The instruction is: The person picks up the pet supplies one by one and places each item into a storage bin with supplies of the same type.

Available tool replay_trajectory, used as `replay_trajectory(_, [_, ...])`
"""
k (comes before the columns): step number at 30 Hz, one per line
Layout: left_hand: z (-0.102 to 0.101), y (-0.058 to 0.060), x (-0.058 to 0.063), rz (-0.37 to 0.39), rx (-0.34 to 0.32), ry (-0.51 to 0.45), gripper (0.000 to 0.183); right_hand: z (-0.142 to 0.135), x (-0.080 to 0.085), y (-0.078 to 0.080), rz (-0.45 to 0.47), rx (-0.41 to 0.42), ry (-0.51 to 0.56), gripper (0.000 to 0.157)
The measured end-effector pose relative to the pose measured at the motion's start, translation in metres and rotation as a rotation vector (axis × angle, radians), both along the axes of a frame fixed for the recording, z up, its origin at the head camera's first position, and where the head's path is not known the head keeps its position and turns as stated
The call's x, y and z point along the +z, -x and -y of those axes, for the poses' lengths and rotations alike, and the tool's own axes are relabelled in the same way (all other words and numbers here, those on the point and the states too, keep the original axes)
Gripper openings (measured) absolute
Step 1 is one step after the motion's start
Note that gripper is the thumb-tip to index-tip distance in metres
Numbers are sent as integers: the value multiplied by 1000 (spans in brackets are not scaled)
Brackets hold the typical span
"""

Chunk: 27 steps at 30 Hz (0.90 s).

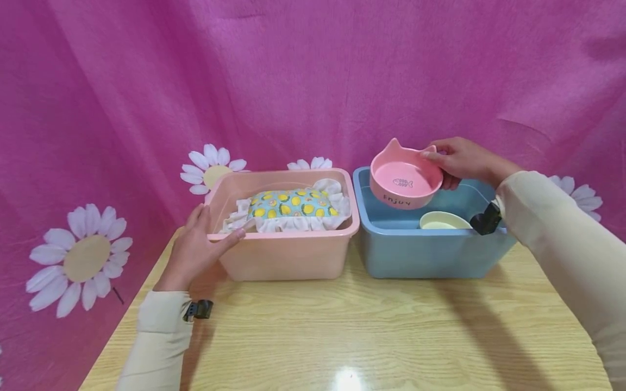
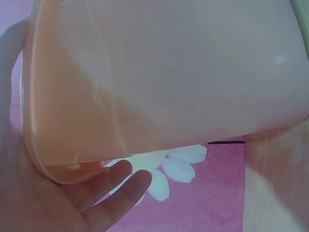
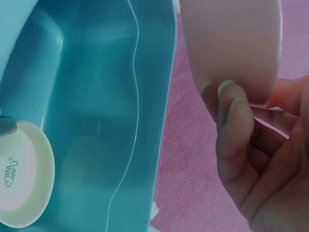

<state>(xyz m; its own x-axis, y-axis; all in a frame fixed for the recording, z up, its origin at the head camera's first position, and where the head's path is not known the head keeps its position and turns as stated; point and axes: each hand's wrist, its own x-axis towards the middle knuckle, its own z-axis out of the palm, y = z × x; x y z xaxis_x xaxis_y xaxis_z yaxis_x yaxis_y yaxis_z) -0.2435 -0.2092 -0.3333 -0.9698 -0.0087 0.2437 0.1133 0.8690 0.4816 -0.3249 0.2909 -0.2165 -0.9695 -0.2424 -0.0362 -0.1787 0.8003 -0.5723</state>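
Note:
A pink cat-eared bowl (image 1: 406, 176), with a fish drawing inside and the word "Enjoy" on its side, is pinched by my right hand (image 1: 462, 157) at its right ear. The bowl is tilted toward me above the blue bin (image 1: 415, 252). Inside that bin lies a pale cream bowl (image 3: 36, 174), also marked with a fish. My left hand (image 1: 193, 252) rests against the left front corner of the pink bin (image 1: 288, 258), thumb along the front rim and fingers outside. A lemon-print cushion (image 1: 293, 203) with white frills lies in the pink bin.
Both bins stand side by side on a light wooden table (image 1: 293, 331), their walls close together. A magenta cloth (image 1: 303, 81) with white daisies hangs behind and to the left.

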Motion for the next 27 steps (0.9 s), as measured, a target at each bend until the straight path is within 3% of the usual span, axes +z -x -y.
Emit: replay_trajectory(27, [4, -8, -1, -7, -1, 17, 105, 0, -20, 22, 77, 27, -19, 42])
